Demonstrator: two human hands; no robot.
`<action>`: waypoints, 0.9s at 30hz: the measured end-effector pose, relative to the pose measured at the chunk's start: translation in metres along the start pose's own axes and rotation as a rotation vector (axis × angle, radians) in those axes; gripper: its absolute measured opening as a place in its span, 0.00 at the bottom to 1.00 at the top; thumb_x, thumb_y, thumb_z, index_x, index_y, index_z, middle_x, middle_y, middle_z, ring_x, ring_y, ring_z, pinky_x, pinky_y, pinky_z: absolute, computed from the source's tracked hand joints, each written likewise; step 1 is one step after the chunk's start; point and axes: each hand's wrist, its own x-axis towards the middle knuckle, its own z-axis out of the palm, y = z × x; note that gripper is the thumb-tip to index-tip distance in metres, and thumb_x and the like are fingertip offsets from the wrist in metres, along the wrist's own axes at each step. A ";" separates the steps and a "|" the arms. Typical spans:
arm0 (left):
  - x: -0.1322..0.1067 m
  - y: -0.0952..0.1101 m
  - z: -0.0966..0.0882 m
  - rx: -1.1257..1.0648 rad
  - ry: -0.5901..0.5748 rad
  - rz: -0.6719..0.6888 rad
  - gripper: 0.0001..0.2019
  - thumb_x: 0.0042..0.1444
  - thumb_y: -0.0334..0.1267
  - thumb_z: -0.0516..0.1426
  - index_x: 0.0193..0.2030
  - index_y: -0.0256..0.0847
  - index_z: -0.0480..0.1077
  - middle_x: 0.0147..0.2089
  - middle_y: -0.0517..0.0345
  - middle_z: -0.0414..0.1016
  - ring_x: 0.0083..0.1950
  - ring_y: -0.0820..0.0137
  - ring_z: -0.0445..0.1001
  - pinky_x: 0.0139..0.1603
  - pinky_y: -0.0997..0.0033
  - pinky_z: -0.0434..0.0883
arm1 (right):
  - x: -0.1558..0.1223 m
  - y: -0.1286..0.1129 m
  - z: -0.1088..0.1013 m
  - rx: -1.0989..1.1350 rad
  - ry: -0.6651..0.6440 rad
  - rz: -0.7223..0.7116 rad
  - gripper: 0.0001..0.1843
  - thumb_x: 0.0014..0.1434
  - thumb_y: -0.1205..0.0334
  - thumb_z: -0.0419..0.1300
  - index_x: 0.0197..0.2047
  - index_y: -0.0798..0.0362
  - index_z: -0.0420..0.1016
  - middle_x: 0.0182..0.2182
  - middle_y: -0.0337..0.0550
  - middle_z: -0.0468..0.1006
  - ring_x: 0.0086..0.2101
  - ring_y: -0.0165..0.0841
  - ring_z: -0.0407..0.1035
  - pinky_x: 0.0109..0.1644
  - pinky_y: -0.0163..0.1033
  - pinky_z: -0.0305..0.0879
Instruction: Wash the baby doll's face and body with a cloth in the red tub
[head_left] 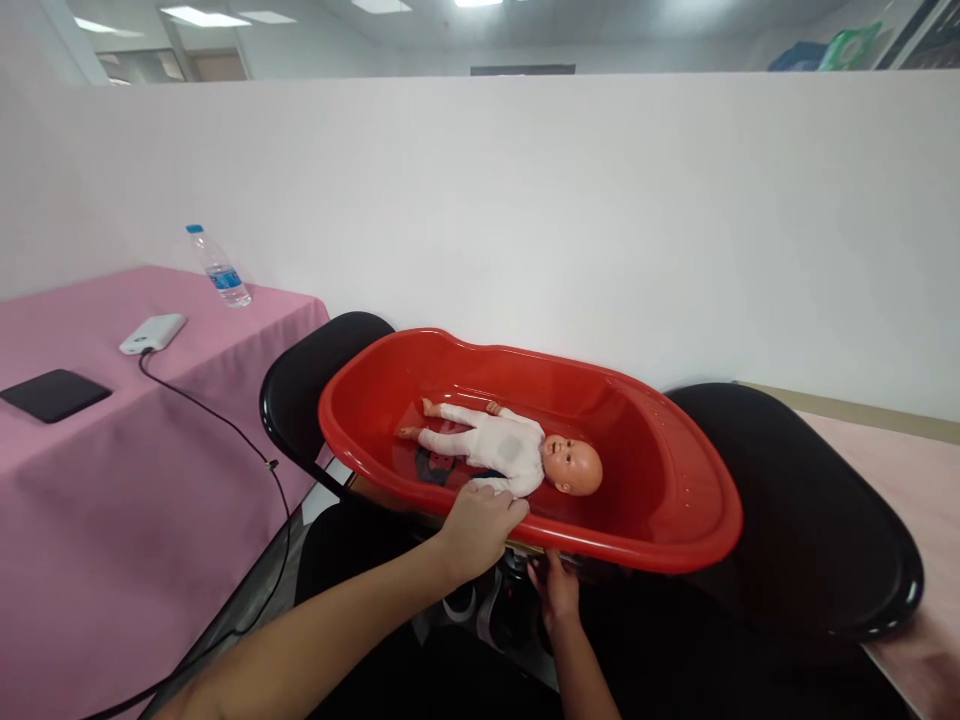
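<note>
A red plastic baby tub (675,500) rests across two black chairs. Inside it lies a baby doll (510,450) in a white suit, on its back, head to the right. My left hand (480,525) reaches over the tub's near rim, its fingers curled on the rim beside the doll's arm. Lower down, my right hand (555,585) is under the near rim, with its fingertips hidden beneath the tub. Whether the left fingers touch the doll is unclear.
A black chair (300,385) stands under the tub's left end, and another black chair (810,510) under its right. On the left, a pink-clothed table (150,480) holds a water bottle (217,268), a white device with a black cable (152,333) and a black pad (54,394). A white partition rises behind.
</note>
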 end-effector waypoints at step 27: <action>-0.015 0.018 -0.009 -0.082 -0.115 -0.077 0.20 0.65 0.27 0.52 0.61 0.42 0.72 0.58 0.45 0.79 0.59 0.48 0.76 0.61 0.43 0.71 | -0.020 -0.005 0.006 -0.006 0.129 -0.091 0.27 0.42 0.45 0.68 0.44 0.46 0.72 0.38 0.42 0.83 0.40 0.46 0.80 0.40 0.47 0.81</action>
